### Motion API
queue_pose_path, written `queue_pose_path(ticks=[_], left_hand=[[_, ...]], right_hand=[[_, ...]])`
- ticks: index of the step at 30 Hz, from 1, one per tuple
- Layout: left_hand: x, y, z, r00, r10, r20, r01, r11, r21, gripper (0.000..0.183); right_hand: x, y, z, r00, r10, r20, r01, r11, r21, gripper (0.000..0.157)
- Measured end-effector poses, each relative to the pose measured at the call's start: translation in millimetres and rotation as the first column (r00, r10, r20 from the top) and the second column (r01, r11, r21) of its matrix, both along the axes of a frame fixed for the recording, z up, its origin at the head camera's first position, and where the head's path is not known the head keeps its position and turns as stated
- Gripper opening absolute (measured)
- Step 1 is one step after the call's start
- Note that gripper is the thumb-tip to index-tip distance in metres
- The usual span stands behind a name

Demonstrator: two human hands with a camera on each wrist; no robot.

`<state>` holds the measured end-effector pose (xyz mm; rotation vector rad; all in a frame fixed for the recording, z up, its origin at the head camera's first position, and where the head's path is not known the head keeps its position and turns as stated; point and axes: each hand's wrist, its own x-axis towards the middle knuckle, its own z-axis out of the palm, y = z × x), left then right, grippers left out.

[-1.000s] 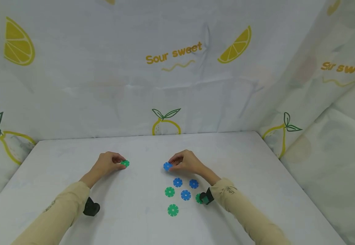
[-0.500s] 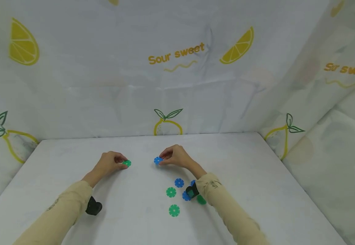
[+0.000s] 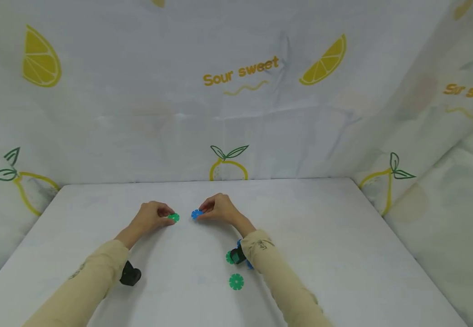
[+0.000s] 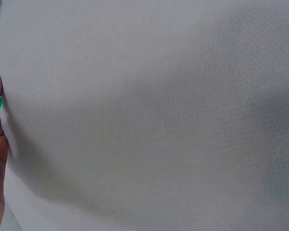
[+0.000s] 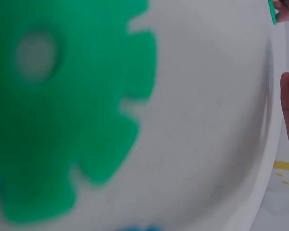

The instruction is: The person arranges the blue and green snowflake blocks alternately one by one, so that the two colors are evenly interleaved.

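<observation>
Both seem light, best rim-held: my left grip (image 3: 151,217) pinches a green plastic disc (image 3: 174,217), right grip (image 3: 221,210) its blue twin (image 3: 195,214).

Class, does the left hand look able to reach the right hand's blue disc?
Probably yes: the gap between is open, though the left hand pinches a green disc, which may meet the blue disc first.

Right hand (image 3: 221,210): moved leftward, bringing its blue disc (image 3: 196,214) near the left hand (image 3: 153,217)'s green disc (image 3: 175,218).
Right sleeve (image 3: 281,277) and wrist camera (image 3: 238,255): now hide most of the loose blue discs (image 3: 250,265).
</observation>
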<state>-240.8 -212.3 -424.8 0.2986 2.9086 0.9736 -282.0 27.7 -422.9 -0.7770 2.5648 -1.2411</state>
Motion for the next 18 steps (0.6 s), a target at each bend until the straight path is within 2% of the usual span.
queue_pose_path(ticks=[6, 18], left_hand=[[-0.5, 2, 1.5, 1.000, 0.016, 0.016, -0.016, 1.000, -0.007, 0.024], [-2.7, 0, -2.0, 1.000, 0.017, 0.004, -0.017, 1.000, -0.008, 0.022]], right_hand=[[-1.2, -16, -2.0, 1.000, -0.019, 0.019, 0.018, 1.000, 0.019, 0.021], [2.0, -36, 0.1, 0.998, -0.055, 0.032, 0.052, 0.995, 0.081, 0.019]])
